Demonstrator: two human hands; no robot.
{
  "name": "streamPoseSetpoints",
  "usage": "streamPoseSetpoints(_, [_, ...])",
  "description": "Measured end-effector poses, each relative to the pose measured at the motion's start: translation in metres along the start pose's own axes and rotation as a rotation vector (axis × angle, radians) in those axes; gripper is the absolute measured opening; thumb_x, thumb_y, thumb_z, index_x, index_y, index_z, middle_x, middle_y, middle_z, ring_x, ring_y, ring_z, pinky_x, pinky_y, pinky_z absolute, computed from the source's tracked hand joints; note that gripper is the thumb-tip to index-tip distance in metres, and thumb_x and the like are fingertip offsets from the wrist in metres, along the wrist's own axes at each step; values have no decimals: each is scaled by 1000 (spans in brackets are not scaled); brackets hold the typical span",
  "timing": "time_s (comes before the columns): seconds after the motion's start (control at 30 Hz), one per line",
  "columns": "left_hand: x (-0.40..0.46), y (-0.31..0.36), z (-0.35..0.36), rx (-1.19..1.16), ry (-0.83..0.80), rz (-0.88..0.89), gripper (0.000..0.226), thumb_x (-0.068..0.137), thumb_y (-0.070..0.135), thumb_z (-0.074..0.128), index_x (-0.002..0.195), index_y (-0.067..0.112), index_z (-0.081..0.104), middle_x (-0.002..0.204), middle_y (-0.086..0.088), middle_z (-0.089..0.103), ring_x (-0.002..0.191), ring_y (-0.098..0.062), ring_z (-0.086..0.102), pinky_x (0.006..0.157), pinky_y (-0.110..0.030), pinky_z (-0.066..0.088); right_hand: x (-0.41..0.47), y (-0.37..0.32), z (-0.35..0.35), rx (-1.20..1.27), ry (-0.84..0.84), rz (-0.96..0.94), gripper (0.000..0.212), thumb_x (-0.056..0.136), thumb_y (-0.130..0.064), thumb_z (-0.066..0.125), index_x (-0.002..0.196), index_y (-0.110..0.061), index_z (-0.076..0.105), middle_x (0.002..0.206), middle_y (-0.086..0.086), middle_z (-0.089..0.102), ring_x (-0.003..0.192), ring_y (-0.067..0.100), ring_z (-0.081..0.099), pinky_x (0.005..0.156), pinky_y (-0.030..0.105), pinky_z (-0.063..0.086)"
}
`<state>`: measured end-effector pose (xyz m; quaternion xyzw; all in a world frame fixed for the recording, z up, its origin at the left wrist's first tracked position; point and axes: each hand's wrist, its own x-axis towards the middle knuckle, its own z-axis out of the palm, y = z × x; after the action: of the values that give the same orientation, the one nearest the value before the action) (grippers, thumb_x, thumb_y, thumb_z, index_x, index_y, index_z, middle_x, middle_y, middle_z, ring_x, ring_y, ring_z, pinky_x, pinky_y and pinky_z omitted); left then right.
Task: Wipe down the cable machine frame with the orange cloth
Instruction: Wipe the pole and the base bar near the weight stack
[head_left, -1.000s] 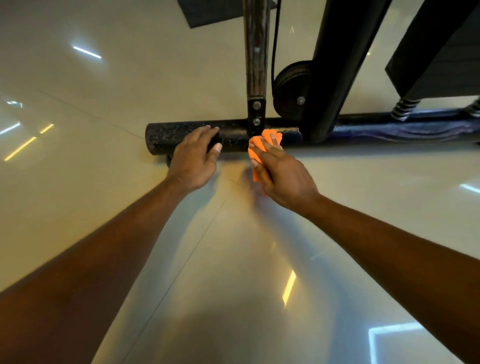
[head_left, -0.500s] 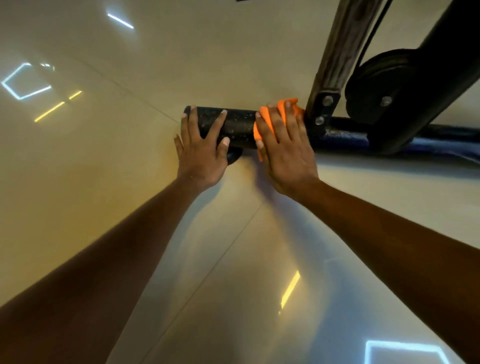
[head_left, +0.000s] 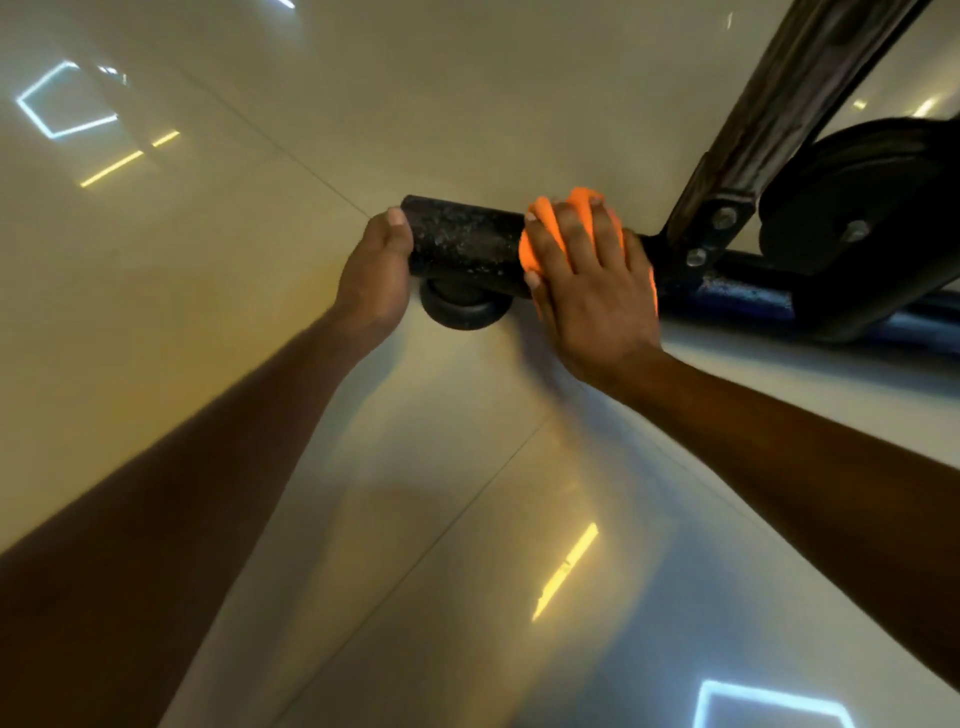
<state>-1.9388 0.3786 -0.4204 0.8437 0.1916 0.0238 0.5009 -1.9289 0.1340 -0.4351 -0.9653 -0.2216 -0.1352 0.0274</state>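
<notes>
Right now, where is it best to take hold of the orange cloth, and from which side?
Take the bunched top of the orange cloth from above. It is draped over the round base tube under the right hand, so only that fold stands free.

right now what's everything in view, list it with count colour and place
base tube: 1, black speckled, lying low across the floor
rubber foot: 1, black, under the tube's end
orange cloth: 1, orange, on the tube under the right hand
upright bar: 1, dark, bolted at the bracket, upper right
pulley wheel: 1, black, far right
floor: glossy pale tiles
left hand: 1, at the tube's end
right hand: 1, pressing the cloth
</notes>
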Motion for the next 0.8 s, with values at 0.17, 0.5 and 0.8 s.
streamPoseSetpoints(0.17, [8,19,-19,-324,-100,-221,81,109,69,4,112,23,71,116,1,76,101,-5,71,85,-22,50,58,-80,2,4,-113,-100,67,114,-44,29,173,-16,16,177,15,23,163,44,18,128,58,21])
streamPoseSetpoints(0.5, [12,12,-33,-414,-269,-273,99,104,73,-5,149,11,58,151,-5,63,143,-16,54,125,-33,33,24,-22,-3,-20,-83,-149,66,116,-45,33,174,-22,13,179,12,18,164,42,17,129,57,20])
streamPoseSetpoints(0.8, [26,8,-43,-415,-329,-322,105,100,81,-4,150,11,57,150,-7,63,133,-15,61,118,-32,37,85,-107,3,-28,-106,-212,77,110,-44,45,174,-17,12,177,14,22,163,42,20,127,54,24])
